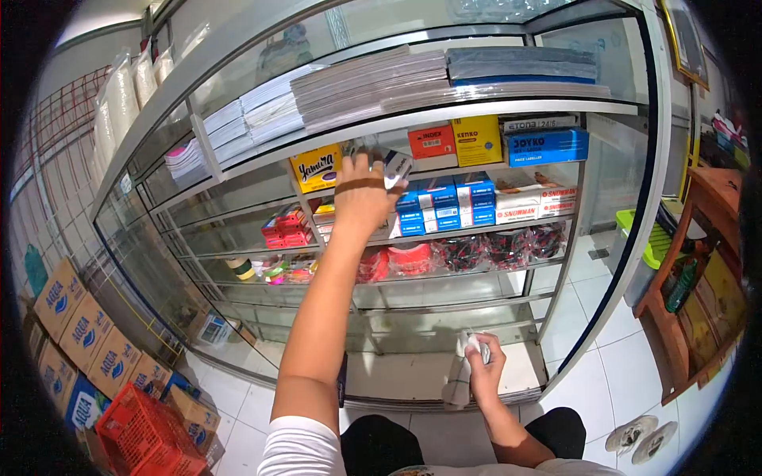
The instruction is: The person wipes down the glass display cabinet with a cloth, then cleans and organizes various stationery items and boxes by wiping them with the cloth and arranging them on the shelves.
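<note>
My left hand (pixel 361 190) reaches into the glass display cabinet, its fingers and thumb around a tilted white and grey small box (pixel 398 165). Beside it on the same shelf stands a yellow Yamura box (pixel 315 168); a red Index box (pixel 431 143) and a yellow Kenko box (pixel 477 141) stand to the right. Just below are blue and white boxes (pixel 436 208). Low in front of the cabinet, my right hand (pixel 487 366) is closed around the white top of what looks like a clear spray bottle (pixel 457 385); its outline is faint.
Paper stacks (pixel 369 79) fill the upper shelf of the cabinet (pixel 647 198). Snowman boxes (pixel 536 205) and plastic-wrapped rolls (pixel 460 252) sit lower. Aqua cartons (pixel 83 341) and a red crate (pixel 151 432) stand at left, a wooden rack (pixel 698 262) at right.
</note>
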The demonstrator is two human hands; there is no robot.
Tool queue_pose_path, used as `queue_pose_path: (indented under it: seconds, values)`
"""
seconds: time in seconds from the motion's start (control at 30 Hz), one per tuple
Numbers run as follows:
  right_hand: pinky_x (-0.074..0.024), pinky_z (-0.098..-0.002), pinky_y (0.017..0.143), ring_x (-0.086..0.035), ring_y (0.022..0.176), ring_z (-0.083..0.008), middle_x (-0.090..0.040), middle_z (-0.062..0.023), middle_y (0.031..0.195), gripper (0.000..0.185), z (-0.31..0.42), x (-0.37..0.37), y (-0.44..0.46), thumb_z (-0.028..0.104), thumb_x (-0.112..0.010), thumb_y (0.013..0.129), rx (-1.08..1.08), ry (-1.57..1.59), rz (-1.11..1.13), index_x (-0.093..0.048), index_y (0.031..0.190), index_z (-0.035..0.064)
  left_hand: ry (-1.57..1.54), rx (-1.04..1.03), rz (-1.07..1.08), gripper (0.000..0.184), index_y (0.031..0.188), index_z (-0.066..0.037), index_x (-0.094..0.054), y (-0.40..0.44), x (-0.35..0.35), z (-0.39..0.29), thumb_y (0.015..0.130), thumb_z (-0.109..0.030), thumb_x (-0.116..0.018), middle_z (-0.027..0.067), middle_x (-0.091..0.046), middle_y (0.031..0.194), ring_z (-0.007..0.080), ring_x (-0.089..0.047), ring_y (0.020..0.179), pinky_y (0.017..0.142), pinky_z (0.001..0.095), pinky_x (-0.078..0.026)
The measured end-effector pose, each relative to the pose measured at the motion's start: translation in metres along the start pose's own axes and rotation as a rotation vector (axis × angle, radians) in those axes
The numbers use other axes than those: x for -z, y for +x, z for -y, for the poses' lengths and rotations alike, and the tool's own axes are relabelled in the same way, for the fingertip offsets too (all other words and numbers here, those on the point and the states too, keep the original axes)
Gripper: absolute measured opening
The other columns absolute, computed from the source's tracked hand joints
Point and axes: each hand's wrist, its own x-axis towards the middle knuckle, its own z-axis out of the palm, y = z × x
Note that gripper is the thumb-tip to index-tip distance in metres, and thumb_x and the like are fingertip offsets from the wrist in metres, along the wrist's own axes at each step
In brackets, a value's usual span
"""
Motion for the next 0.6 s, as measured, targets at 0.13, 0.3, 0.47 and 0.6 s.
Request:
queue_pose_path:
  seconds: [0.13,0.3,0.47,0.6]
  values:
    - [-0.0386,-0.0287,0.083,-0.051,0.088,-0.0210,-0.055,-0.0087,0.095,0.020,-0.004,-0.001,-0.002,0.004,-0.057,0.075,-0.030,0.022,0.016,-0.059,0.095,0.0006,0.069,0.174,0.199,0.038,0.078,0.001,-0.067,0.030,0.004,-0.012,0.079,-0.035,-0.059,0.0206,-0.061,0.086,0.0394,-0.057,0.076,0.069,0.0457,-0.048]
    - [-0.0388,-0.0278,0.082,-0.050,0.086,-0.0194,-0.055,-0.0081,0.094,0.020,-0.001,0.011,0.008,0.003,-0.057,0.076,-0.085,0.016,-0.021,-0.058,0.095,0.0004,-0.101,0.316,0.363,0.033,0.081,0.003,-0.065,0.059,0.004,-0.013,0.076,-0.029,-0.058,0.0203,-0.064,0.093,0.0389,-0.059,0.076,0.068,0.0434,-0.049]
    - [-0.0394,-0.0269,0.080,-0.050,0.082,-0.0173,-0.057,-0.0079,0.090,0.019,0.008,0.023,0.017,0.004,-0.056,0.077,-0.104,0.028,-0.105,-0.058,0.095,-0.0001,-0.235,0.061,0.813,0.036,0.099,0.004,-0.061,0.058,0.058,-0.003,0.071,-0.019,-0.060,0.0182,-0.064,0.106,0.0345,-0.060,0.088,0.076,0.0394,-0.048]
    - [-0.0400,-0.0264,0.079,-0.050,0.079,-0.0160,-0.058,-0.0080,0.086,0.019,0.010,0.028,0.018,0.004,-0.055,0.078,-0.192,0.086,-0.125,-0.058,0.096,-0.0003,-0.295,0.006,0.719,0.050,0.121,-0.001,-0.055,0.047,0.023,0.028,0.073,-0.011,-0.063,0.0166,-0.059,0.119,0.0343,-0.058,0.101,0.086,0.0395,-0.045]
